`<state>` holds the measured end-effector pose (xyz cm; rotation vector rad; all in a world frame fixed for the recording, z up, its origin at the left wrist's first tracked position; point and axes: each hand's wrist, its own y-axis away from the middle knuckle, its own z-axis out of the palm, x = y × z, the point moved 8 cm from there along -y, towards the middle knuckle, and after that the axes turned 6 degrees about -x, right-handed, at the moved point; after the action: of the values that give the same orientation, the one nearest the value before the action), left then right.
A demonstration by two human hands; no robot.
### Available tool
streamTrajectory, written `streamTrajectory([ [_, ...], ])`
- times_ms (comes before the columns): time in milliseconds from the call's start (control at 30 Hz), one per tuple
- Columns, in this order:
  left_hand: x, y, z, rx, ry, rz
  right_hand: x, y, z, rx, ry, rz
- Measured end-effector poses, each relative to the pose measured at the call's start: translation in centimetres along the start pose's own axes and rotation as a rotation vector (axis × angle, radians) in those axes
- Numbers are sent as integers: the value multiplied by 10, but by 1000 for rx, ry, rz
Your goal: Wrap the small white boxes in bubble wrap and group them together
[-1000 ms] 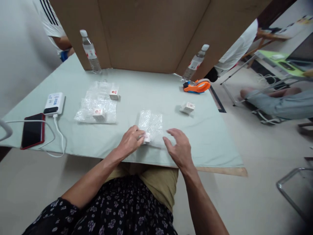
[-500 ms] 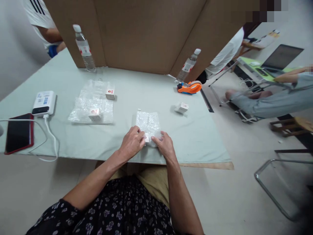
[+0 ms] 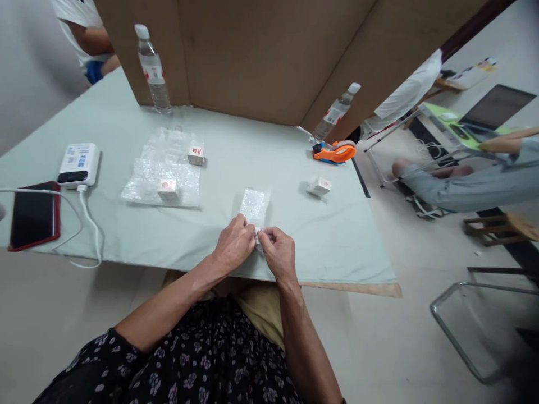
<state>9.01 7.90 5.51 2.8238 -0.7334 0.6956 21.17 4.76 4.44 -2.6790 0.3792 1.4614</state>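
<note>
The left hand (image 3: 236,244) and right hand (image 3: 279,252) pinch a small box (image 3: 257,238) within bubble wrap (image 3: 254,206). The wrap's right side, spread wider half a second ago, is now folded inward; the enclosure appears partly formed. The box lies between both sets of fingertips, near the front edge of the table (image 3: 337,241), the wrap extending beyond.

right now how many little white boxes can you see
4: the front box and back box at the left bubble wrap, the right box near the orange tape dispenser, and the held box, mostly covered between left hand and right hand. Others may be hidden.
</note>
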Motion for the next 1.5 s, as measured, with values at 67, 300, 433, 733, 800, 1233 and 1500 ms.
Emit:
streamTrajectory([
  [67,-1,-1,1,-7,44,-2,-2,1,2,-44,9,-7],
  [300,-14,-2,6,13,262,29,-16,0,7,-333,122,-222],
  [433,-29,-1,9,70,522,-28,-22,-1,8,-341,333,-309],
  [733,-29,0,17,142,636,-96,-25,-11,9,-488,313,-312],
  [800,-29,0,18,141,640,-75,-23,-15,8,-557,216,-306],
  [1233,-18,1,19,78,500,-29,24,-99,21,-400,-221,159],
  [1500,-21,-1,22,125,480,-37,24,-117,31,-376,-216,42],
])
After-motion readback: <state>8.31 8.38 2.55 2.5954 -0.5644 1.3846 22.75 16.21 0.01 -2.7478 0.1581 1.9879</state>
